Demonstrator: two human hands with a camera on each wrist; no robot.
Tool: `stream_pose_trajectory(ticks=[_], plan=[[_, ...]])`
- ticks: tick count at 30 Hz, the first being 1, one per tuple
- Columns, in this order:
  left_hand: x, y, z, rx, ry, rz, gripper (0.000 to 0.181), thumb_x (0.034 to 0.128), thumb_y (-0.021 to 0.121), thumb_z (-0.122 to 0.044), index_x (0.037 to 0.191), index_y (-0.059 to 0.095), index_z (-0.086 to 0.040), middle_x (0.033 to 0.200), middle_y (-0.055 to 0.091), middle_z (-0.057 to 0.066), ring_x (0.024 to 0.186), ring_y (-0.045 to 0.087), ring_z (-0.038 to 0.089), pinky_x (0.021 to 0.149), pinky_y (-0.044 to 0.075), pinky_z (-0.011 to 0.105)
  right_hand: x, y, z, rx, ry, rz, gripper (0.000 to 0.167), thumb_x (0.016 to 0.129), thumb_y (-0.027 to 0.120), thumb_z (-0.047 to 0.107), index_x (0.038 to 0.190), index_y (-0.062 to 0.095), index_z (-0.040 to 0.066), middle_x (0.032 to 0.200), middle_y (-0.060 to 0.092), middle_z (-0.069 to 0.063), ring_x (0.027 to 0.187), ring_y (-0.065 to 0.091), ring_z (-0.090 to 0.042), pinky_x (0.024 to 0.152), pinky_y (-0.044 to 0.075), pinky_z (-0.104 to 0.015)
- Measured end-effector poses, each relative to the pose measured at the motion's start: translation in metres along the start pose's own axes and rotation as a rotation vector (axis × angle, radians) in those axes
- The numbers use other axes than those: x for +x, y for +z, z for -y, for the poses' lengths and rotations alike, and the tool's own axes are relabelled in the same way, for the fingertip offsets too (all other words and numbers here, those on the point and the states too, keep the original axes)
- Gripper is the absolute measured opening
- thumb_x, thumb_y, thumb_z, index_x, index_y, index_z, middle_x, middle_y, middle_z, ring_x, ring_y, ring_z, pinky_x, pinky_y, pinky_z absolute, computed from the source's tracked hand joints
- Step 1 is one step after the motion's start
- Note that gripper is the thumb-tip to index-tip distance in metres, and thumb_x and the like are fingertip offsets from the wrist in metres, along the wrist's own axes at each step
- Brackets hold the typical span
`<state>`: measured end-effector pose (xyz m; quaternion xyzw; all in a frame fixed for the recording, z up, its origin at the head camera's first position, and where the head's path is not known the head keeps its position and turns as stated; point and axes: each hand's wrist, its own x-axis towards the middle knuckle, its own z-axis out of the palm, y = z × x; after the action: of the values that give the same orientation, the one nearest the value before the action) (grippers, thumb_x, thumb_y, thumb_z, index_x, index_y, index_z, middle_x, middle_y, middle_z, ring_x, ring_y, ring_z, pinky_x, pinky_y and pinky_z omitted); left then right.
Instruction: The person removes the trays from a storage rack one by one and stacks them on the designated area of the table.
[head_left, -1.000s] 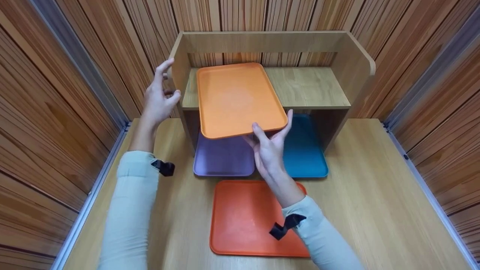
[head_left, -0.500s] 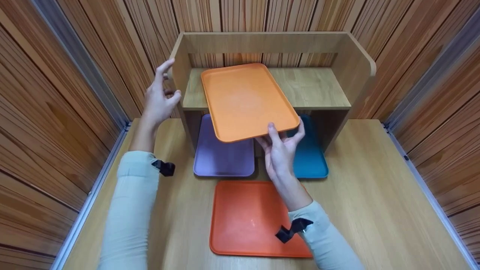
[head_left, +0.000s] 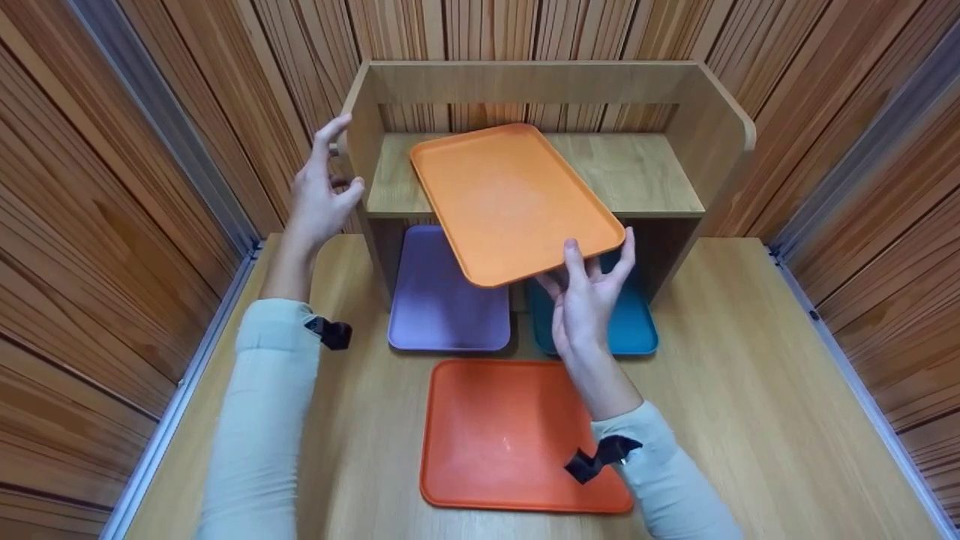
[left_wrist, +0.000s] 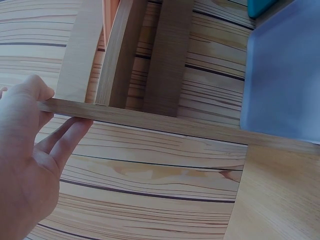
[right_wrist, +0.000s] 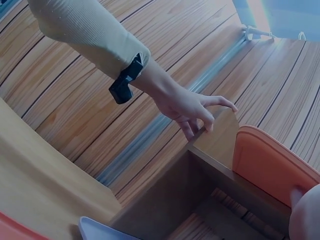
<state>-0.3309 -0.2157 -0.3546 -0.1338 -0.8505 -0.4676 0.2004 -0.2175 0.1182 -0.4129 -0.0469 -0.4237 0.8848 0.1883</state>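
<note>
My right hand (head_left: 589, 304) holds an orange tray (head_left: 517, 202) by its near right corner, thumb on top and fingers beneath. The tray is turned at an angle over the upper board of a wooden desk shelf (head_left: 645, 172); I cannot tell whether its far end touches the board. My left hand (head_left: 319, 195) grips the front edge of the shelf's left side panel. In the left wrist view, thumb and fingers lie on opposite faces of that panel (left_wrist: 150, 120). The right wrist view shows the orange tray (right_wrist: 270, 160) from below, with part of the right hand (right_wrist: 306, 215).
Below the upper board, a purple tray (head_left: 450, 315) lies at left and a blue tray (head_left: 634, 326) at right, both jutting out in front. A red-orange tray (head_left: 502, 435) lies on the table (head_left: 750, 420) nearer me. Wood-patterned walls (head_left: 862, 150) enclose the table.
My right hand has moved the orange tray to the right and turned it further askew, uncovering more of the purple tray. The left hand stays on the side panel.
</note>
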Motion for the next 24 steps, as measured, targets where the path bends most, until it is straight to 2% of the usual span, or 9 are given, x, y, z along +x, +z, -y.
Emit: stream_pose_trajectory(ticks=[3,8,11,17,24], plan=[[0.001,0.0,0.0,-0.005,0.005,-0.002,0.08,0.1058,0.06,0.0,0.173,0.037,-0.034,0.183,0.038,-0.001,0.148,0.051,0.023,0.098,0.056,0.034,0.002,-0.002,0.004,-0.029,0.001,-0.006,0.096,0.113,0.065,0.009,0.18,0.003,0.04,0.162,0.051,-0.013,0.132,0.071,-0.026,0.092,0.072,-0.039],[0.002,-0.001,0.0,-0.012,-0.003,-0.002,0.079,0.105,0.061,0.001,0.173,0.037,-0.033,0.179,0.042,0.002,0.154,0.048,0.023,0.106,0.058,0.041,0.006,-0.006,0.011,-0.064,0.009,-0.021,0.099,0.111,0.066,0.004,0.18,0.004,0.038,0.161,0.051,-0.014,0.126,0.072,-0.026,0.089,0.072,-0.039],[0.002,-0.001,0.0,-0.008,-0.009,0.001,0.08,0.1053,0.06,0.001,0.173,0.037,-0.034,0.178,0.042,0.006,0.152,0.05,0.024,0.103,0.057,0.037,0.009,-0.009,0.016,-0.083,0.019,-0.029,0.097,0.111,0.063,0.001,0.18,0.004,0.036,0.161,0.05,-0.015,0.128,0.071,-0.028,0.091,0.072,-0.039],[0.002,-0.001,0.0,-0.016,-0.019,0.011,0.08,0.1063,0.06,0.001,0.173,0.036,-0.037,0.173,0.045,0.016,0.142,0.055,0.027,0.085,0.054,0.026,0.015,-0.016,0.027,-0.114,0.065,-0.059,0.094,0.111,0.058,-0.004,0.178,0.007,0.037,0.164,0.048,-0.013,0.138,0.067,-0.029,0.097,0.071,-0.04],[0.002,0.0,-0.001,-0.001,-0.02,0.014,0.08,0.1064,0.06,0.0,0.173,0.036,-0.037,0.178,0.041,0.012,0.151,0.052,0.026,0.094,0.057,0.031,0.019,-0.022,0.038,-0.155,0.127,-0.086,0.096,0.109,0.056,-0.008,0.177,0.01,0.042,0.169,0.048,-0.011,0.141,0.066,-0.029,0.097,0.07,-0.036]])
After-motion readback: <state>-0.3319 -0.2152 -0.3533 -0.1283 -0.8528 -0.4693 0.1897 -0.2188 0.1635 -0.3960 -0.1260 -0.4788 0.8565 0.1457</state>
